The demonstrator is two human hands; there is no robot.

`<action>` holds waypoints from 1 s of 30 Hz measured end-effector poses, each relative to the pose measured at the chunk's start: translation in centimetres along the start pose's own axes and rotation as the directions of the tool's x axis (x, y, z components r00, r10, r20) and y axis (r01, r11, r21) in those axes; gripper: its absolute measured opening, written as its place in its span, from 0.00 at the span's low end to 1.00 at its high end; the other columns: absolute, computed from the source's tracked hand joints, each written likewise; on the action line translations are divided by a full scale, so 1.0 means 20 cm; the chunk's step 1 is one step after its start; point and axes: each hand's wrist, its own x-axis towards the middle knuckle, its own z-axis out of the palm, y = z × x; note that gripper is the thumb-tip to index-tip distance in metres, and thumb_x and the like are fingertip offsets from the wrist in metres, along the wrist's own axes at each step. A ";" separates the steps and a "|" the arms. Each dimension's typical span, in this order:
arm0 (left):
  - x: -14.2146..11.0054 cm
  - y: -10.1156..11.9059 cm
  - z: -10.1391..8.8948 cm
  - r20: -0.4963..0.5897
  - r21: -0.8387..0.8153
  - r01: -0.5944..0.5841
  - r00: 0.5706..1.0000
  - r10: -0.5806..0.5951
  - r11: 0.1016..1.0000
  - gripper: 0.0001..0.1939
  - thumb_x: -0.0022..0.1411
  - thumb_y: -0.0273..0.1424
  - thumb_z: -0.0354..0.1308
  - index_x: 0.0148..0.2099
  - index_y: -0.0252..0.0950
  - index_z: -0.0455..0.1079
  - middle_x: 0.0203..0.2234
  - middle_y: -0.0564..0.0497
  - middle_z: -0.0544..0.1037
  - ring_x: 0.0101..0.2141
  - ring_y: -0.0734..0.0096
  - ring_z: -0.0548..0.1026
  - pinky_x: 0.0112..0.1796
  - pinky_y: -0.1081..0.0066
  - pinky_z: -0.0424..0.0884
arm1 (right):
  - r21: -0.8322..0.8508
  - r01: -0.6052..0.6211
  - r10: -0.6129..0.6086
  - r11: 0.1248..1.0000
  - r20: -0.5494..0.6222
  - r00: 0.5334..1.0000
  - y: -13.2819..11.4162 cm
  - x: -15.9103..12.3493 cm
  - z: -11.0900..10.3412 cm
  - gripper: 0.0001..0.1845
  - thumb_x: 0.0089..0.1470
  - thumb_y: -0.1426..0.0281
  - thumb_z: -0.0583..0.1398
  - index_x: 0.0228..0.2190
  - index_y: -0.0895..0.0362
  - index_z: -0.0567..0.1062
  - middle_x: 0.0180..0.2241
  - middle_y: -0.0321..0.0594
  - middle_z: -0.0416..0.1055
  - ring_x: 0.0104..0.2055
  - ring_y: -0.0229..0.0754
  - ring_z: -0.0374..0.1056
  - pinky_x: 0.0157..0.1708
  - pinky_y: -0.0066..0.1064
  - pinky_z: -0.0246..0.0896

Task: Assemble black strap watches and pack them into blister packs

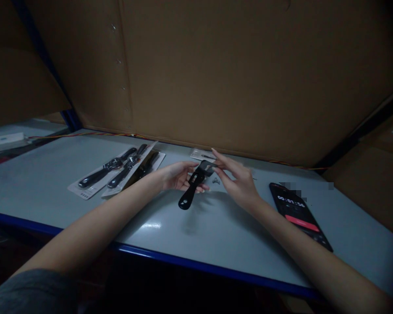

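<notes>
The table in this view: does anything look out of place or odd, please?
Yes: small loose metal parts lie bare on the table, to the right of the black watch strap. They look odd because the other straps stay fixed on their white cards.

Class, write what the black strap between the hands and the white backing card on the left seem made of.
The black strap looks like matte rubber or silicone: dull surface, though the light is dim. The backing card looks like thin coated paperboard, flat, pale.
</notes>
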 end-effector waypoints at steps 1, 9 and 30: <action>0.00 0.00 0.00 0.012 0.012 0.001 1.000 -0.002 1.000 0.23 0.59 0.44 0.47 0.45 0.29 0.65 0.32 0.39 0.78 0.29 0.67 0.77 0.34 0.68 0.70 | 0.019 0.031 -0.032 0.999 0.029 0.999 -0.01 0.00 0.00 0.22 0.55 0.74 0.54 0.51 0.48 0.68 0.39 0.40 0.73 0.41 0.41 0.69 0.42 0.37 0.64; -0.01 -0.02 0.01 0.038 0.039 -0.003 0.999 0.001 0.999 0.19 0.55 0.40 0.55 0.44 0.31 0.68 0.34 0.45 0.78 0.30 0.67 0.77 0.40 0.63 0.69 | 0.244 0.075 -0.131 0.967 0.224 0.966 -0.01 0.01 -0.02 0.11 0.51 0.77 0.57 0.33 0.52 0.77 0.34 0.39 0.75 0.39 0.40 0.70 0.42 0.36 0.65; -0.03 -0.02 0.05 0.014 0.063 -0.164 0.986 0.163 0.984 0.24 0.49 0.22 0.59 0.50 0.30 0.62 0.34 0.45 0.78 0.33 0.62 0.78 0.41 0.61 0.70 | 0.125 0.129 -0.163 0.984 0.312 0.936 0.08 0.00 -0.06 0.14 0.49 0.76 0.57 0.37 0.50 0.77 0.41 0.37 0.75 0.47 0.42 0.69 0.50 0.42 0.61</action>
